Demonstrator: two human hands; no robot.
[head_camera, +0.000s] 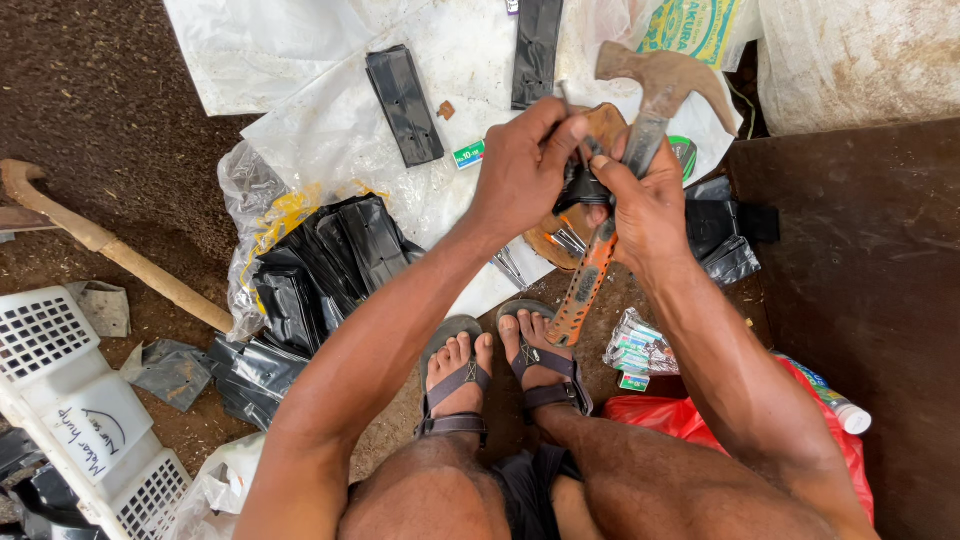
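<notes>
My left hand (525, 165) and my right hand (645, 200) meet above the ground, both pinching a small black plastic bag (580, 187). A nail appears between my left fingers. My right hand also grips a rusty claw hammer (655, 85) by its orange and black handle (583, 285), head up. Under the hands lies a brown wooden piece (605, 125) with several nails (565, 240).
A pile of black plastic bags (320, 265) lies at left on clear plastic. Flat black bag stacks (403, 104) rest on a white sack (330, 40). A white crate (75, 400), a wooden stick (120, 255), a red bag (690, 415) and my sandalled feet (500, 375) surround me.
</notes>
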